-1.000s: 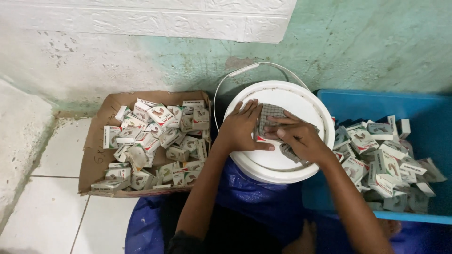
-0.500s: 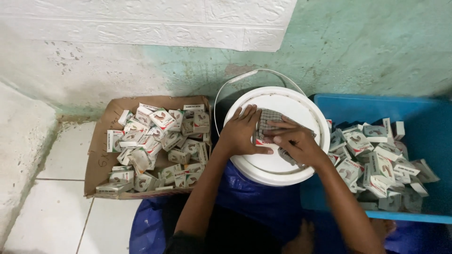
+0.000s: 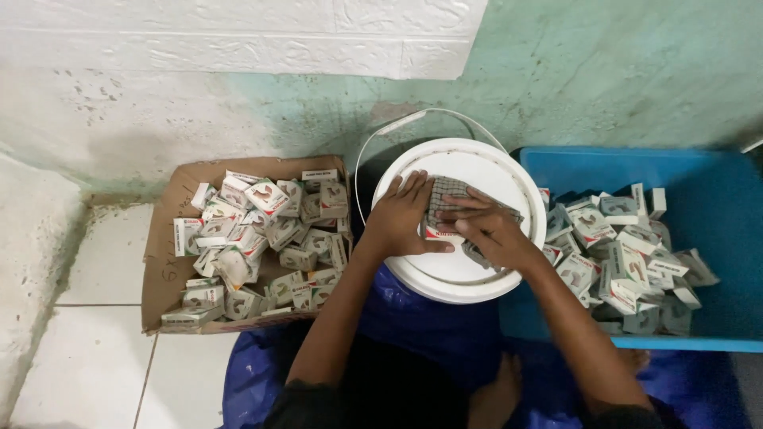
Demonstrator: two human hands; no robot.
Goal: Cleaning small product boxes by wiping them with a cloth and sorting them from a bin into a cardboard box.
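Head view: at frame centre, the left hand [image 3: 400,218] and right hand [image 3: 486,229] press flat, fingers together, on a small flattened carton [image 3: 443,208] atop a white bucket lid [image 3: 477,274]. Their fingers hide most of the carton. Similar cartons fill a cardboard tray [image 3: 163,270] at left and a blue bin [image 3: 715,191], cut off at right

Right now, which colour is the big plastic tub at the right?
Blue, seen in the head view: blue plastic tub.

both hands [image 3: 445,222] flat, fingers overlapping
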